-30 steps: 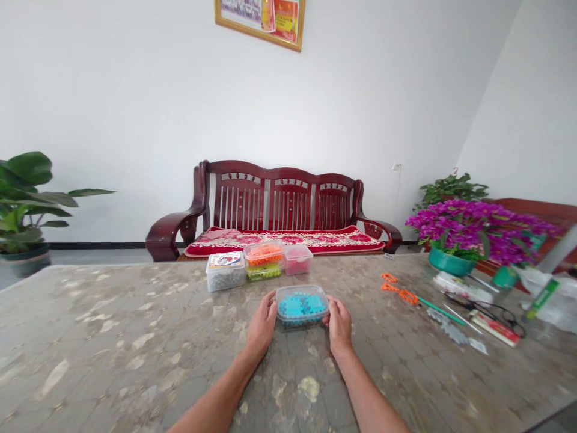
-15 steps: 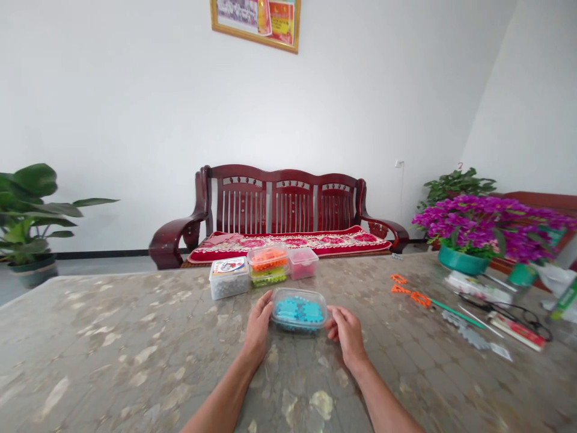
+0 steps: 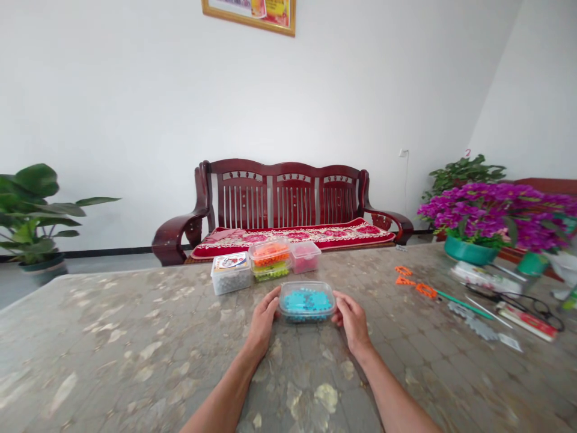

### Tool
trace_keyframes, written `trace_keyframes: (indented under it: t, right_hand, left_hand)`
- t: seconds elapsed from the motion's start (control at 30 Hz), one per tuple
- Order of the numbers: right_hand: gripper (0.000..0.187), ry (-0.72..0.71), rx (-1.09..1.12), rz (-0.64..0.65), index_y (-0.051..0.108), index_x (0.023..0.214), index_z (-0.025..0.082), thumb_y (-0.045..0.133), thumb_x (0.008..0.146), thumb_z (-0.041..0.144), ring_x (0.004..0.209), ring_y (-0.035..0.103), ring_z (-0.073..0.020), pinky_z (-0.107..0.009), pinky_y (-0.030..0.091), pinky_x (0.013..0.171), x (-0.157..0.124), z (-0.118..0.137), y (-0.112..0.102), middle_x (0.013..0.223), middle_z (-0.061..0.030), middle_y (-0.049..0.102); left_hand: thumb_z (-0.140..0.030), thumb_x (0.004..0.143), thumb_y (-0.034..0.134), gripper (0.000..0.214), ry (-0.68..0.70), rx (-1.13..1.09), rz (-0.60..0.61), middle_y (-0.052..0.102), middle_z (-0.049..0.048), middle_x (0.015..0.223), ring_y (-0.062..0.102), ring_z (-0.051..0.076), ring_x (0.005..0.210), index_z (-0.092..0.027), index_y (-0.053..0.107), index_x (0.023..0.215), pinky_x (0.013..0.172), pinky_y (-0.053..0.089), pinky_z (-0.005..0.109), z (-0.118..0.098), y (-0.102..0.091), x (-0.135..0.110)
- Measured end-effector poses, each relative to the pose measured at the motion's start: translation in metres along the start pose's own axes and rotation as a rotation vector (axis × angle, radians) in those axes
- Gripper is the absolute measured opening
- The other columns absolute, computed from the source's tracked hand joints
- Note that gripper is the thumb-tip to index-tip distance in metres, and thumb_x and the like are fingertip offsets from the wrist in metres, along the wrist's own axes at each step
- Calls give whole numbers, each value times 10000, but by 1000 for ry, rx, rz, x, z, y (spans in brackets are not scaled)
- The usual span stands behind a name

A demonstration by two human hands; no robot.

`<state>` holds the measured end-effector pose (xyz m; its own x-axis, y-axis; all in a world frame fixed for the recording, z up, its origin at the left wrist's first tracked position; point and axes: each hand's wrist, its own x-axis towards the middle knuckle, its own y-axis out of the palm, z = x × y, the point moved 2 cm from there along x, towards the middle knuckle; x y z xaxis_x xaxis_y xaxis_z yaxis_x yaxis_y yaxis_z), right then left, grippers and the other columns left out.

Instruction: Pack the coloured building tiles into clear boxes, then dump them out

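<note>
A clear lidded plastic box of blue pieces [image 3: 307, 302] sits on the marbled table [image 3: 135, 343] in front of me. My left hand [image 3: 262, 321] curls against the box's left end, fingers touching it. Against the box's right end my right hand [image 3: 353, 317] rests the same way, so both hands hold it. Just behind stand a clear box of white pieces [image 3: 231, 272], a stack of orange and green boxes [image 3: 269, 260], and a pink box [image 3: 305, 256].
Orange-handled scissors [image 3: 415, 284], thin tools, glasses and a red booklet [image 3: 527, 319] lie at the right. A purple flower pot [image 3: 471, 249] stands at the right edge. A dark wooden bench [image 3: 283, 207] is beyond the table, with a leafy plant [image 3: 31, 216] at the left.
My right hand has closed back onto the box's right end after being slightly off it. The view has shifted a little.
</note>
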<state>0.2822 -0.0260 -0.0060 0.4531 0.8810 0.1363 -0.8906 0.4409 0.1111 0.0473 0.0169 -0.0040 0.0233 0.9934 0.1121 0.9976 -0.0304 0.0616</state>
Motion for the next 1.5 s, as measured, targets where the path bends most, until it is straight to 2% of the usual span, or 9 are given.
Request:
trace_keyframes:
  t: [0.2, 0.33, 0.5, 0.67, 0.8, 0.93, 1.1, 1.27, 1.5]
  right_hand:
    - [555, -40, -80, 67, 699, 1115, 173, 628, 731, 568, 723, 669, -196, -243, 455, 503, 0, -1, 1, 995, -85, 737]
    - [548, -70, -173, 165, 696, 1118, 165, 576, 776, 576, 731, 669, -210, -301, 505, 615, 0, -6, 7, 955, -97, 750]
    - [453, -262, -366, 23, 682, 1134, 182, 552, 778, 431, 956, 646, -236, -366, 502, 871, 9, -26, 2, 1133, -104, 701]
    - [591, -198, -448, -93, 579, 1305, 165, 505, 782, 429, 1142, 586, -269, -419, 420, 1036, 47, -40, -6, 1342, -138, 582]
    - [682, -98, -397, 0, 476, 1415, 196, 516, 795, 477, 1357, 426, -260, -405, 323, 1129, 91, -37, -3, 1486, -106, 459]
    - [667, -79, -362, 87, 512, 1384, 222, 525, 791, 526, 1322, 481, -245, -390, 393, 1077, 117, -36, 13, 1441, -88, 519]
    - [587, -92, -376, 109, 603, 1266, 212, 592, 713, 407, 1162, 603, -228, -340, 451, 1002, 116, -42, 26, 1273, -69, 654]
    - [527, -71, -427, 29, 646, 1173, 217, 609, 675, 386, 1018, 644, -251, -344, 500, 890, 108, -39, -1, 1090, -67, 713]
    - [651, -23, -368, -26, 519, 1329, 191, 502, 767, 520, 1005, 660, -246, -321, 559, 681, 104, -32, -44, 1201, -118, 666]
  left_hand:
    - [-381, 778, 650, 589, -111, -167, 104, 533, 89, 1440, 607, 255, 1156, -205, 572, 1335, 883, 505, 318, 0, 7, -5]
    - [-367, 770, 691, 592, -107, -182, 226, 487, 73, 1482, 602, 267, 1181, -240, 566, 1335, 962, 487, 355, 3, 16, -9]
    - [-374, 774, 681, 642, -114, -182, 96, 431, 134, 1510, 558, 284, 1238, -176, 510, 1360, 1026, 451, 375, 9, 14, -6]
    - [-399, 820, 630, 635, -67, -127, 108, 438, 159, 1495, 542, 283, 1255, -178, 449, 1387, 1042, 439, 397, 9, 12, -7]
    - [-382, 821, 598, 584, 4, 6, 169, 504, 160, 1434, 542, 271, 1254, -151, 473, 1343, 1067, 415, 400, 8, 16, -10]
    - [-387, 823, 595, 540, 44, 44, 256, 544, 130, 1403, 529, 259, 1277, -170, 503, 1309, 1104, 382, 395, 7, 18, -11]
    - [-432, 862, 583, 537, 73, 4, 322, 504, 121, 1453, 455, 278, 1356, -196, 487, 1335, 1147, 330, 434, 5, 16, -12]
    - [-406, 872, 555, 633, 82, 53, 405, 386, 133, 1543, 421, 292, 1384, -188, 384, 1441, 1168, 295, 460, 11, 26, -7]
    - [-281, 811, 537, 817, 36, 237, 499, 280, 76, 1591, 408, 264, 1397, -206, 196, 1550, 1161, 314, 414, 15, 77, 22]
